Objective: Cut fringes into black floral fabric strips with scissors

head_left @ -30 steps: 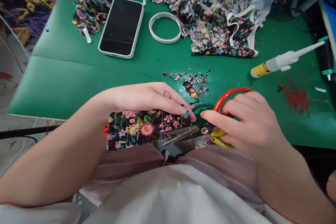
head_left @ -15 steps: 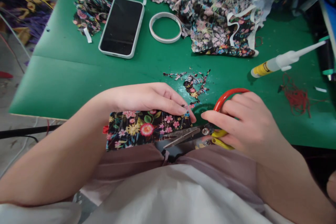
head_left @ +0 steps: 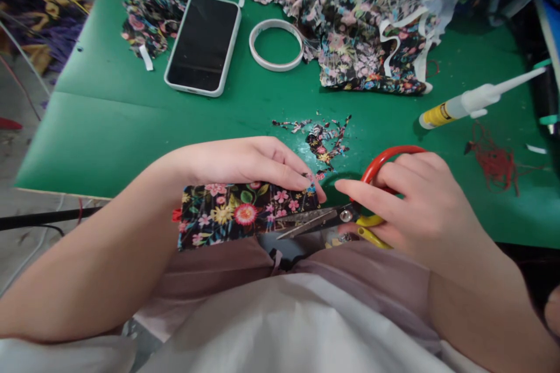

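Observation:
My left hand (head_left: 262, 166) pinches the right end of a flat floral piece (head_left: 245, 213), black with pink, yellow and red flowers. A bit of red sticks out at the piece's left end. My right hand (head_left: 411, 204) is closed round scissors (head_left: 345, 215) with red and yellow handles. The slightly parted blades point left and overlap the lower right edge of the floral piece. Just beyond my hands, small floral scraps (head_left: 324, 143) lie on the green table (head_left: 109, 134).
Farther back are a phone (head_left: 203, 44), a tape roll (head_left: 276, 45), crumpled floral cloth (head_left: 350, 35) and gathered floral fabric (head_left: 153, 6). A glue bottle (head_left: 459, 106) and tangled red thread (head_left: 494, 160) lie on the right.
My right hand and the scissors have shifted slightly right, and the blades look a little closer together. My left hand and the floral piece have hardly moved.

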`<action>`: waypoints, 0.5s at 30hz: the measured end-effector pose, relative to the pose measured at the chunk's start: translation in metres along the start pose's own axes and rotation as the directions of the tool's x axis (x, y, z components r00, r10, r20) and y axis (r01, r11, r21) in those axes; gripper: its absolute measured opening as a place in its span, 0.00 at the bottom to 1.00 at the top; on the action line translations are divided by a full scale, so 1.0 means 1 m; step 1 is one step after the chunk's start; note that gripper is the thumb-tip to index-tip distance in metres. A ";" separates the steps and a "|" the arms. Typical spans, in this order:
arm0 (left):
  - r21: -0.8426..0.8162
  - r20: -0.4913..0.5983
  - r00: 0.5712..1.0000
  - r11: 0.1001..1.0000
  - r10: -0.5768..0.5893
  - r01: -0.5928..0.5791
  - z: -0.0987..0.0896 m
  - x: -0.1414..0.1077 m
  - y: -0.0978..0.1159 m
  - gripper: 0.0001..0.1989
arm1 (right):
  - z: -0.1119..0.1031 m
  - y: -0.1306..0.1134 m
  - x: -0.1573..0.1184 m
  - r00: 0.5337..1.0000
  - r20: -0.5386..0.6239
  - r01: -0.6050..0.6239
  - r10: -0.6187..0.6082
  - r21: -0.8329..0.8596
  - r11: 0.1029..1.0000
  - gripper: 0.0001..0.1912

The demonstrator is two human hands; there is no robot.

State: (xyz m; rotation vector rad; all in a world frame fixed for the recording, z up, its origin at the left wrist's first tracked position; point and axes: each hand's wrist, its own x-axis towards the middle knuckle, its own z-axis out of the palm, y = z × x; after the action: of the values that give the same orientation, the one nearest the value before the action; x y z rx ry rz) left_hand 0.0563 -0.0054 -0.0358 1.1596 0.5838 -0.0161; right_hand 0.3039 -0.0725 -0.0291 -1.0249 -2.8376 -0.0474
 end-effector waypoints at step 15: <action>-0.073 0.033 0.999 0.997 0.001 0.001 0.002 0.002 0.000 0.14 | 0.002 0.003 0.002 0.998 0.016 0.068 -0.069 0.027 0.997 0.13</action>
State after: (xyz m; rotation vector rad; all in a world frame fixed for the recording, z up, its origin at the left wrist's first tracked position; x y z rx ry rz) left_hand 0.0588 -0.0063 -0.0362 1.0865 0.5509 -0.0138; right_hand 0.3036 -0.0690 -0.0312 -0.9267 -2.8797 -0.0074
